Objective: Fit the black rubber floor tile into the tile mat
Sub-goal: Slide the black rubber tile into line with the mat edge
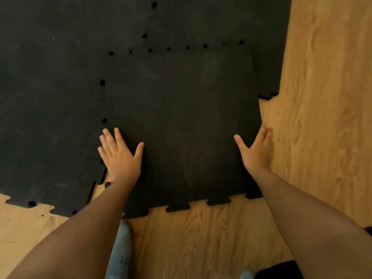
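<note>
A black rubber floor tile [181,121] with jigsaw teeth along its near edge lies in the corner of the black tile mat [50,97]. Its far and left edges meet the mat, with small dark gaps showing along both seams. My left hand [118,154] presses flat on the tile's near left part, fingers spread, close to the left seam. My right hand [257,150] rests on the tile's right edge, thumb on top and fingers over the side against the floor. Neither hand grips anything.
Light wooden floor [322,97] lies to the right and in front. Another mat tile [267,57] reaches past the loose tile's right edge at the back. My feet in grey socks [120,248] stand near the tile's front edge. A dark object [279,270] sits at the bottom right.
</note>
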Demonstrator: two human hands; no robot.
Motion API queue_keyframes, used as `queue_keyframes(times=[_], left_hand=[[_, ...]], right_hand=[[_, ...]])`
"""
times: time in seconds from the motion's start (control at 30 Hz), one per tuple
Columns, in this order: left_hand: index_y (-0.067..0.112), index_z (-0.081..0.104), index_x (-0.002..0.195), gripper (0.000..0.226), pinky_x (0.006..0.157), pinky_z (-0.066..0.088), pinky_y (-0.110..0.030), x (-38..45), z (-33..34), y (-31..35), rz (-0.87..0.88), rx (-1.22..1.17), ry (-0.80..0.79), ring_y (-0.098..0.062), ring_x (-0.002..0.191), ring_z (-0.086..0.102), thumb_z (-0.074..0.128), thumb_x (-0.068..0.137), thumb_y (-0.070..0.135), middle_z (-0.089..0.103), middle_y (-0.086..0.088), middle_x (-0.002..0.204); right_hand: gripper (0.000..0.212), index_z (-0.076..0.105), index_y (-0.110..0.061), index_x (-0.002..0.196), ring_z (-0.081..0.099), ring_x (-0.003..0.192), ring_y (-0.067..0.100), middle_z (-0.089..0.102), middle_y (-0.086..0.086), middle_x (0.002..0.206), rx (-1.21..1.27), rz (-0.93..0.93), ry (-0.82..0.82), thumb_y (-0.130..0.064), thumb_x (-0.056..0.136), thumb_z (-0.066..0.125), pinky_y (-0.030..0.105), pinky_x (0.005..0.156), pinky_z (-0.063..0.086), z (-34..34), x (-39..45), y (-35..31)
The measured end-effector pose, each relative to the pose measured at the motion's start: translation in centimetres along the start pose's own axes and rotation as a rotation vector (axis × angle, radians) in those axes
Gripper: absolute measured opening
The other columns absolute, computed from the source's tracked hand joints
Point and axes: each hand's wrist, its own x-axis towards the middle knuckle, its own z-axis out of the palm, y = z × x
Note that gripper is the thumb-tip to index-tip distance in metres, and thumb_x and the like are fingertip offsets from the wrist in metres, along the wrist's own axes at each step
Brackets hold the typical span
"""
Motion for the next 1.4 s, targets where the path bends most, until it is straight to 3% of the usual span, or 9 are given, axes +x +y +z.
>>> queue_keyframes(times=[0.1, 0.23, 0.43, 0.57, 0.67, 0.73, 0.83, 0.97, 1.4], left_hand=[[0.011, 0.001, 0.156, 0.086, 0.12, -0.005, -0.047, 0.0, 0.4, 1.3, -0.106, -0.065, 0.05, -0.028, 0.15, -0.011, 0.05, 0.095, 0.047, -0.009, -0.013, 0.164], [0.024, 0.005, 0.156, 0.09, 0.117, 0.004, -0.058, 0.8, 0.0, 2.4, -0.499, -0.276, 0.064, -0.032, 0.15, -0.004, 0.059, 0.089, 0.05, -0.001, -0.01, 0.165], [0.015, 0.027, 0.148, 0.084, 0.108, 0.031, -0.054, 1.9, -0.8, 1.1, -0.576, -0.377, 0.174, -0.036, 0.138, 0.032, 0.065, 0.084, 0.053, 0.034, -0.015, 0.152], [0.007, 0.041, 0.137, 0.09, 0.092, 0.042, -0.052, 4.6, -2.8, -0.7, -0.737, -0.509, 0.079, -0.039, 0.115, 0.051, 0.058, 0.076, 0.071, 0.054, -0.017, 0.128], [0.007, 0.054, 0.105, 0.074, 0.061, 0.039, -0.041, 5.1, -3.6, -1.9, -0.707, -0.663, 0.073, -0.027, 0.072, 0.053, 0.06, 0.073, 0.074, 0.055, -0.009, 0.084], [0.008, 0.056, 0.09, 0.064, 0.056, 0.036, -0.037, 5.2, -3.7, -2.2, -0.672, -0.712, 0.139, -0.022, 0.065, 0.05, 0.06, 0.075, 0.07, 0.053, -0.006, 0.077], [0.006, 0.063, 0.101, 0.065, 0.05, 0.033, -0.033, 5.5, -4.3, -1.8, -0.501, -0.628, 0.197, -0.02, 0.064, 0.053, 0.055, 0.08, 0.068, 0.058, -0.006, 0.079], [0.008, 0.063, 0.113, 0.065, 0.052, 0.039, -0.031, 6.0, -5.4, -0.8, -0.286, -0.55, 0.122, -0.02, 0.071, 0.06, 0.055, 0.083, 0.065, 0.066, -0.01, 0.093], [0.006, 0.065, 0.104, 0.048, 0.05, 0.038, -0.031, 5.1, -4.0, -1.4, -0.318, -0.463, -0.021, -0.02, 0.063, 0.056, 0.055, 0.091, 0.051, 0.059, -0.007, 0.075]], right_hand=[[0.099, 0.014, -0.016, 0.153, 0.024, 0.143, 0.027, 0.027, 0.009, 0.157, 0.11, -0.014, 0.043, -0.062, 0.079, 0.063, 0.039, 0.112, 0.022, -0.4, 0.1, -0.3], [0.097, 0.023, -0.016, 0.15, 0.034, 0.137, 0.029, 0.038, 0.01, 0.15, 0.267, 0.145, -0.021, -0.046, 0.075, 0.077, 0.042, 0.106, 0.034, -2.0, 1.1, -1.4], [0.087, 0.03, -0.019, 0.147, 0.042, 0.131, 0.032, 0.042, 0.009, 0.147, 0.582, 0.354, -0.258, -0.046, 0.078, 0.074, 0.049, 0.105, 0.039, -4.3, 3.6, -1.5], [0.083, 0.036, -0.016, 0.144, 0.048, 0.125, 0.03, 0.047, 0.009, 0.143, 0.693, 0.428, -0.24, -0.05, 0.078, 0.073, 0.046, 0.101, 0.042, -4.7, 3.6, -2.2], [0.075, 0.047, -0.013, 0.135, 0.055, 0.112, 0.025, 0.057, 0.004, 0.127, 0.803, 0.49, -0.156, -0.052, 0.077, 0.074, 0.038, 0.091, 0.045, -4.5, 2.4, -2.0], [0.073, 0.049, -0.014, 0.132, 0.054, 0.114, 0.025, 0.055, -0.004, 0.114, 0.84, 0.549, -0.075, -0.053, 0.075, 0.074, 0.035, 0.09, 0.04, -4.2, 1.1, -1.4], [0.068, 0.054, -0.018, 0.127, 0.056, 0.108, 0.023, 0.057, -0.003, 0.107, 0.901, 0.642, 0.021, -0.054, 0.073, 0.075, 0.035, 0.094, 0.04, -3.6, -1.4, -0.2], [0.075, 0.05, -0.02, 0.134, 0.053, 0.117, 0.026, 0.058, 0.001, 0.124, 0.919, 0.784, 0.08, -0.056, 0.072, 0.074, 0.041, 0.094, 0.04, -3.2, -5.2, 1.8], [0.073, 0.045, -0.016, 0.138, 0.05, 0.121, 0.031, 0.054, 0.008, 0.131, 0.824, 0.88, 0.014, -0.057, 0.081, 0.065, 0.043, 0.096, 0.039, -1.3, -8.9, 4.4]])
